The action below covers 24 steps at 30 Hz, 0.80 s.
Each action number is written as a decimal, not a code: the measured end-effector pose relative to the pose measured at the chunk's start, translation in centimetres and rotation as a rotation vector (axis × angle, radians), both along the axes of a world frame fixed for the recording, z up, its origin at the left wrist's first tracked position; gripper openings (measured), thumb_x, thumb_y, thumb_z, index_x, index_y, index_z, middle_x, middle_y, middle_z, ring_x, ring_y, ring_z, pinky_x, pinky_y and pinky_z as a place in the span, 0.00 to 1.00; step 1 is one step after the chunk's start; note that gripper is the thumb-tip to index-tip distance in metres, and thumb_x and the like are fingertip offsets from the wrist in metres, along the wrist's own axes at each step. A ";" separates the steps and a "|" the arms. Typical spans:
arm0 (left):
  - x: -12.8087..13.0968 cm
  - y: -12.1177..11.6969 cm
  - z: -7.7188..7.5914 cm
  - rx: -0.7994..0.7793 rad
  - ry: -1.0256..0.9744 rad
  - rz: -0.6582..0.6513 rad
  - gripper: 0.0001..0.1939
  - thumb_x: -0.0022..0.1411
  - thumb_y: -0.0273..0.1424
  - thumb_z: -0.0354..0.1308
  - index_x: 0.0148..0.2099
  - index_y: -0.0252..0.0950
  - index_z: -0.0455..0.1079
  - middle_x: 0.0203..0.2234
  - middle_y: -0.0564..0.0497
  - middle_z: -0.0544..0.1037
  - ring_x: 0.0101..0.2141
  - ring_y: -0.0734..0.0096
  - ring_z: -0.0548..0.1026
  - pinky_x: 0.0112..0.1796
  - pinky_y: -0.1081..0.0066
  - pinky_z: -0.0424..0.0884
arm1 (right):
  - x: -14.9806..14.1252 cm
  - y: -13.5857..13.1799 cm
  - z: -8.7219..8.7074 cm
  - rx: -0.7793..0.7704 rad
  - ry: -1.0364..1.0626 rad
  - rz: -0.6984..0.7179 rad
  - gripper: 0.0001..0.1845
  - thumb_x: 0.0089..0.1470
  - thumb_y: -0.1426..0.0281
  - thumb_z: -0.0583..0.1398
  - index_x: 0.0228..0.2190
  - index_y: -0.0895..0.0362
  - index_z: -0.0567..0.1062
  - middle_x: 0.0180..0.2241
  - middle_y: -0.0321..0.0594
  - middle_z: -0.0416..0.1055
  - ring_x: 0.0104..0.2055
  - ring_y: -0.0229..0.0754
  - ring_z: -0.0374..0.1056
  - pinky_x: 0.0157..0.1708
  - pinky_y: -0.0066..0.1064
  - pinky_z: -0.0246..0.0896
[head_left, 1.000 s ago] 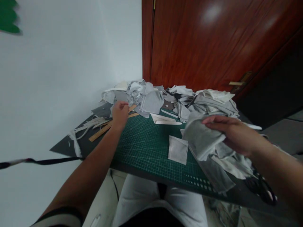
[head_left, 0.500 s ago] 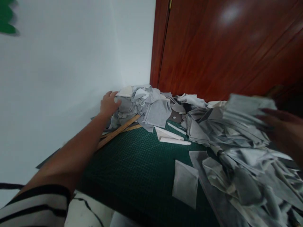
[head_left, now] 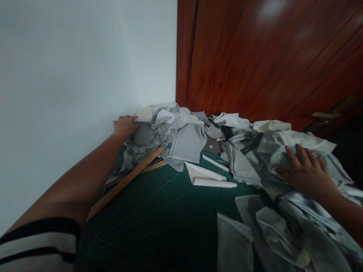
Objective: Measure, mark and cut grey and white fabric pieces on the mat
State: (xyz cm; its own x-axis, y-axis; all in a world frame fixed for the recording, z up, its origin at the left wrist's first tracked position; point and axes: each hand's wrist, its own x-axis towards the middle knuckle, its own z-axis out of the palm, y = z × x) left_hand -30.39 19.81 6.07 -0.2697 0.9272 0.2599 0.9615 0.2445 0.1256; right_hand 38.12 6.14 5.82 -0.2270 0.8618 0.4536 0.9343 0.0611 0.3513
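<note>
My left hand [head_left: 124,126] reaches to the back left and rests against the wall side of a heap of grey fabric scraps [head_left: 188,141]. Its fingers are partly stretched out beside a cream cloth piece [head_left: 145,114] on top. On the right, my right hand [head_left: 309,173] lies with spread fingers on a pile of pale grey fabric pieces [head_left: 334,162]. The cloth under the palm is hidden. Rolled white strips [head_left: 212,183] and a flat grey fabric piece [head_left: 234,241] lie between the hands.
Wooden rulers [head_left: 127,181] slant along the left of the green cutting mat [head_left: 159,200]. More crumpled cloth [head_left: 283,234] covers the front right. A white wall [head_left: 85,68] and a reddish wooden door [head_left: 249,60] with a handle [head_left: 324,115] border the back.
My right hand has put the held grey cloth stack down on the right pile and spread its fingers. My left hand stays at the left heap. The view has shifted slightly.
</note>
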 end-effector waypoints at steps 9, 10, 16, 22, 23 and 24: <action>-0.4 1.2 1.8 0.045 -0.057 -0.008 0.16 0.69 0.36 0.51 0.52 0.32 0.71 0.49 0.39 0.77 0.54 0.47 0.69 0.54 0.50 0.58 | -0.2 -0.7 -0.8 -0.069 0.132 -0.036 0.47 0.62 0.46 0.44 0.69 0.66 0.54 0.72 0.65 0.45 0.73 0.68 0.43 0.66 0.61 0.45; -0.5 0.7 2.4 0.081 -0.068 -0.005 0.16 0.71 0.35 0.49 0.53 0.31 0.69 0.47 0.41 0.77 0.51 0.52 0.69 0.52 0.54 0.59 | -0.3 -0.8 -0.4 -0.085 0.149 -0.041 0.45 0.62 0.48 0.45 0.70 0.65 0.53 0.72 0.66 0.44 0.74 0.67 0.42 0.66 0.61 0.45; 0.0 -3.8 9.9 0.375 -0.089 -0.047 0.16 0.76 0.32 0.46 0.60 0.30 0.60 0.47 0.50 0.73 0.42 0.71 0.65 0.45 0.70 0.60 | -3.5 -3.8 2.4 0.147 0.293 -0.010 0.42 0.62 0.51 0.53 0.70 0.59 0.56 0.71 0.64 0.48 0.73 0.65 0.45 0.66 0.56 0.48; 4.7 -11.1 15.4 0.542 -0.168 -0.256 0.11 0.70 0.31 0.57 0.52 0.31 0.67 0.36 0.53 0.74 0.33 0.72 0.62 0.38 0.72 0.62 | -11.7 -8.7 5.3 0.157 0.429 0.351 0.33 0.61 0.58 0.58 0.63 0.60 0.66 0.62 0.63 0.65 0.63 0.66 0.63 0.60 0.56 0.60; 5.7 -12.5 15.8 0.547 -0.208 -0.278 0.10 0.69 0.30 0.58 0.49 0.32 0.68 0.35 0.54 0.73 0.33 0.73 0.62 0.38 0.72 0.62 | -13.3 -9.8 5.7 0.119 0.469 0.431 0.31 0.61 0.59 0.58 0.62 0.60 0.66 0.61 0.63 0.66 0.62 0.64 0.64 0.59 0.56 0.61; 6.7 -13.8 16.0 0.546 -0.264 -0.309 0.08 0.68 0.30 0.59 0.47 0.32 0.68 0.34 0.54 0.73 0.33 0.73 0.63 0.37 0.72 0.62 | -14.8 -11.0 6.0 0.076 0.515 0.504 0.29 0.62 0.60 0.58 0.60 0.59 0.67 0.60 0.61 0.67 0.61 0.63 0.65 0.59 0.56 0.61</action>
State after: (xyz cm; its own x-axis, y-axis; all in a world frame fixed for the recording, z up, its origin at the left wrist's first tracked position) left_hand -23.65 5.97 22.05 -0.1323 0.7262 0.6746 0.8971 -0.2017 0.3931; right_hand 23.31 -4.83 11.87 -0.3296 0.6706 0.6646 0.8471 0.5209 -0.1055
